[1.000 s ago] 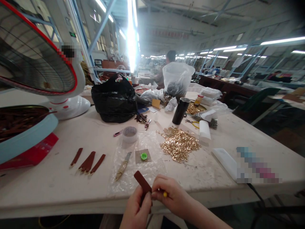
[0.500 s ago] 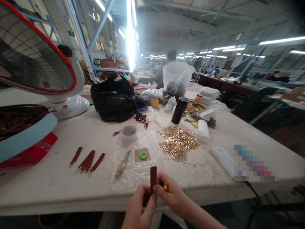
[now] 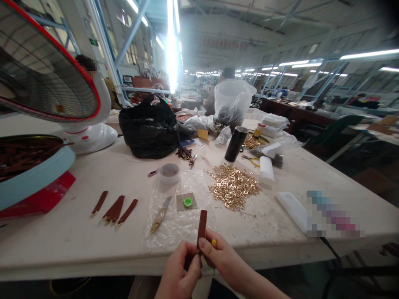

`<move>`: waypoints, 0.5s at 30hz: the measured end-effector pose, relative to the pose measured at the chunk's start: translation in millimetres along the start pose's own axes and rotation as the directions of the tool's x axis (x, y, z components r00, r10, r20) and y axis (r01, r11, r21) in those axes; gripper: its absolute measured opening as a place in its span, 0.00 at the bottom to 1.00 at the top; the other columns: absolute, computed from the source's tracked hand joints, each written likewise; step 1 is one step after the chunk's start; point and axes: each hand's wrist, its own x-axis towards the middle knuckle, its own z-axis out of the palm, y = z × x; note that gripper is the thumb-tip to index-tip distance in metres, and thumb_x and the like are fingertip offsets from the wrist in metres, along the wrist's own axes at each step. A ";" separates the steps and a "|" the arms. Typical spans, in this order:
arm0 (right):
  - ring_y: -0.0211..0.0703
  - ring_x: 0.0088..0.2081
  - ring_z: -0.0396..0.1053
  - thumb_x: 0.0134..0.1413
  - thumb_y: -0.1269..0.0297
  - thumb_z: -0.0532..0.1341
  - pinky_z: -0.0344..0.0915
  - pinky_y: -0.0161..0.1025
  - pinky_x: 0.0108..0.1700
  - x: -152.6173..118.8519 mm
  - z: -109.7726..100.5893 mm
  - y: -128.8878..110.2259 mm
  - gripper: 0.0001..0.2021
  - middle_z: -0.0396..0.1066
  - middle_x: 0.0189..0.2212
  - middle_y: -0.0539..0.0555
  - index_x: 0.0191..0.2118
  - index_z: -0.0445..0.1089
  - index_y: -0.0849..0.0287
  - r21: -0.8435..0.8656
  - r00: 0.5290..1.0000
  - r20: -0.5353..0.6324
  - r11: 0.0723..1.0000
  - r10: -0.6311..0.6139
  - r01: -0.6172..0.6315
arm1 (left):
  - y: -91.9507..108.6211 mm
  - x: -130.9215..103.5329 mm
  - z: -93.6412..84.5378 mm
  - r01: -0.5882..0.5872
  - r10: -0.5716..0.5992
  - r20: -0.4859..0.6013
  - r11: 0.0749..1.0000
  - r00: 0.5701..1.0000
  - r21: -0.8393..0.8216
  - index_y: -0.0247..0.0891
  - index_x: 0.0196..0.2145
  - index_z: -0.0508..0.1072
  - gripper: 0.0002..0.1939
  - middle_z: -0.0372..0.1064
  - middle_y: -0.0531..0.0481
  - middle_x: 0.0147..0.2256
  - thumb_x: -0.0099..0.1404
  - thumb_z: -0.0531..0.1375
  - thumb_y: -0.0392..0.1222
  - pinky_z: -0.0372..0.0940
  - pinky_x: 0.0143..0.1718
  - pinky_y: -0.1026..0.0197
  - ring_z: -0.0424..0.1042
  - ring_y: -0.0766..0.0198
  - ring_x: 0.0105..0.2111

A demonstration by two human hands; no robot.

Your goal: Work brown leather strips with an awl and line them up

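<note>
A brown leather strap [image 3: 202, 226] stands upright between my hands at the table's front edge. My left hand [image 3: 181, 270] pinches its lower end, where a small bit of metal shows. My right hand [image 3: 220, 251] has its thumb pressed on the strap and also holds a yellow-ended tool [image 3: 214, 243], mostly hidden by the fingers. Beyond them is a heap of gold rings [image 3: 233, 187]. Several finished-looking brown straps with rings [image 3: 114, 209] lie at the left. On a plastic sheet [image 3: 183, 228] rest a wrapped knife [image 3: 160, 216] and a green cap [image 3: 187, 202].
A fan [image 3: 90, 137] and a light-blue basin of straps [image 3: 40, 178] stand at the left. Farther back are a black bag [image 3: 148, 128], a tape roll [image 3: 169, 173], a black cup [image 3: 236, 144] and yellow-handled pliers [image 3: 254, 161]. A white box [image 3: 291, 211] lies right.
The strap has risen slightly and now leans a little to the right. My right thumb has shifted up onto its face, and my left hand has moved slightly left.
</note>
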 end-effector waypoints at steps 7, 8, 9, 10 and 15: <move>0.32 0.22 0.54 0.52 0.47 0.56 0.55 0.31 0.23 4.4 7.2 11.3 0.19 0.55 0.22 0.46 0.29 0.59 0.60 0.075 0.994 -0.100 0.996 -0.036 0.044 | -0.3 8.0 -3.8 0.054 -0.056 -0.002 0.974 0.998 -0.220 0.36 0.27 0.70 0.16 0.68 0.52 0.23 0.51 0.62 0.52 0.59 0.26 0.64 0.65 0.66 0.23; 0.31 0.20 0.55 0.52 0.47 0.56 0.55 0.30 0.22 4.9 8.4 13.6 0.18 0.55 0.22 0.46 0.29 0.58 0.60 0.106 0.994 -0.104 0.993 -0.033 0.045 | -1.0 10.3 -4.1 0.076 -0.077 0.004 0.966 0.997 -0.248 0.35 0.27 0.70 0.16 0.68 0.52 0.22 0.50 0.63 0.53 0.58 0.25 0.64 0.65 0.66 0.23; 0.31 0.19 0.55 0.53 0.47 0.55 0.55 0.30 0.21 5.5 9.5 15.6 0.18 0.55 0.21 0.45 0.30 0.58 0.60 0.124 0.993 -0.111 0.991 -0.034 0.047 | -2.0 12.3 -4.2 0.098 -0.099 0.009 0.958 0.995 -0.270 0.35 0.27 0.71 0.17 0.68 0.53 0.21 0.50 0.63 0.53 0.58 0.24 0.65 0.65 0.67 0.22; 0.31 0.19 0.55 0.53 0.47 0.55 0.55 0.30 0.20 5.9 10.2 17.2 0.18 0.55 0.21 0.45 0.30 0.58 0.60 0.120 0.992 -0.123 0.991 -0.039 0.054 | -3.0 14.1 -4.2 0.116 -0.117 0.015 0.952 0.993 -0.283 0.35 0.27 0.71 0.17 0.67 0.53 0.20 0.49 0.64 0.53 0.58 0.24 0.65 0.65 0.67 0.21; 0.32 0.21 0.54 0.56 0.47 0.52 0.55 0.31 0.23 8.5 3.7 13.9 0.19 0.56 0.21 0.46 0.30 0.60 0.61 -0.076 0.984 -0.159 0.994 -0.084 0.072 | -5.6 17.0 -3.6 0.124 -0.141 -0.042 0.951 0.989 -0.285 0.35 0.27 0.71 0.16 0.67 0.54 0.20 0.50 0.63 0.53 0.58 0.24 0.65 0.65 0.67 0.21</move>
